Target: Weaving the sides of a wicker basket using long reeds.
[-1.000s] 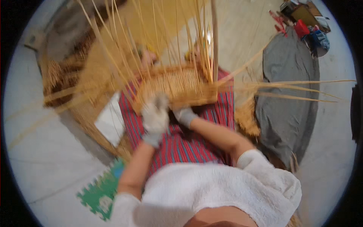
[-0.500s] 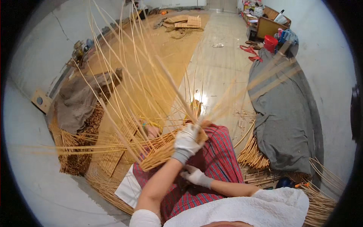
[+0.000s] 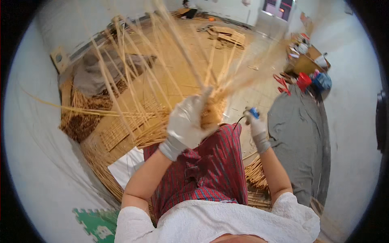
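Observation:
My gloved left hand [image 3: 184, 123] is wrapped round a corner of the woven cane basket [image 3: 154, 137], held above my lap, its long upright stakes blurred as they fan upward. Beneath it is red striped cloth [image 3: 192, 178] over my legs. Off to the right, my gloved right hand [image 3: 256, 127] grips a blue-handled tool [image 3: 254, 112] with a thin, dark, curved part trailing down to the left; I cannot make out what kind of tool it is.
Cane bundles [image 3: 93, 101] under dark cloth lie left; a grey cloth [image 3: 296, 137] and more cane [image 3: 257, 174] lie right. A red bucket [image 3: 304, 81] and a cluttered wooden box [image 3: 306, 60] stand back right. A green foam mat [image 3: 93, 224] is lower left.
The basket has swung from level to slanted, my left hand moving with it. My right hand has left the basket's underside, moved up and right, and now holds the blue tool.

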A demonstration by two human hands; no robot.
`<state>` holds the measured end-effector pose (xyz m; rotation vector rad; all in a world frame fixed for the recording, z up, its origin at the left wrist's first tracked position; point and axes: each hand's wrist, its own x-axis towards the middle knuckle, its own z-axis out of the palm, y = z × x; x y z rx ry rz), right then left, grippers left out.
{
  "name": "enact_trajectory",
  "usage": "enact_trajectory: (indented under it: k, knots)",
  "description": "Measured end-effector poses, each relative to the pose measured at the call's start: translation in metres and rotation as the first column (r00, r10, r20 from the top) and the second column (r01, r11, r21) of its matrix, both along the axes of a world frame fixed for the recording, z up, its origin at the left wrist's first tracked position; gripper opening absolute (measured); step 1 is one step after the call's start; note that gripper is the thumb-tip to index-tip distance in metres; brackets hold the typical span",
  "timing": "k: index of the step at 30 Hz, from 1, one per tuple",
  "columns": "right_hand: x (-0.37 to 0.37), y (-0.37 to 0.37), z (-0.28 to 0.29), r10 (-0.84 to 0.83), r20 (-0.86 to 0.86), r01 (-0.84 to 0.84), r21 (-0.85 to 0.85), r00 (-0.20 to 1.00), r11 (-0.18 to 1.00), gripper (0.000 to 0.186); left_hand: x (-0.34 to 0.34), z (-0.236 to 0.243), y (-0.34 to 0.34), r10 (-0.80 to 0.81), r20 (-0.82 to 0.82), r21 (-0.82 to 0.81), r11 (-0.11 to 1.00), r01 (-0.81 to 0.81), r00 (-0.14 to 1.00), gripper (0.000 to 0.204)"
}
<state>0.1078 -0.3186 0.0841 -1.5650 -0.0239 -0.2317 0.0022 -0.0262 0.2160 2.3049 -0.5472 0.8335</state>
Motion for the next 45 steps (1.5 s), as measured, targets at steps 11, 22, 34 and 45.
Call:
enact_trajectory:
  k: [11, 22, 34, 45]
  knots:
    - [-0.007, -0.036, -0.091, 0.325, 0.176, -0.295, -0.174, 0.929, 0.939, 0.035, -0.084, -0.051, -0.049, -0.335, 0.039, -0.084, 0.938, 0.337, 0.941, 0.096]
    - [-0.04, -0.109, -0.037, -0.188, 0.057, 0.19, -0.53, 0.98, 0.827, 0.048, -0.022, -0.038, -0.103, -0.494, 0.055, -0.078, 0.864, 0.497, 0.868, 0.106]
    - [-0.034, -0.104, 0.063, -0.238, 0.396, 0.46, -0.809, 0.887, 0.366, 0.046, 0.155, -0.084, -0.019, -0.613, -0.237, -0.607, 0.699, 0.378, 0.754, 0.074]
    - [0.083, 0.058, -0.006, 0.056, 0.08, 0.076, -0.995, 0.995, 0.059, 0.038, 0.208, -0.255, 0.093, -0.37, -0.642, -0.521, 0.853, -0.028, 0.671, 0.044]
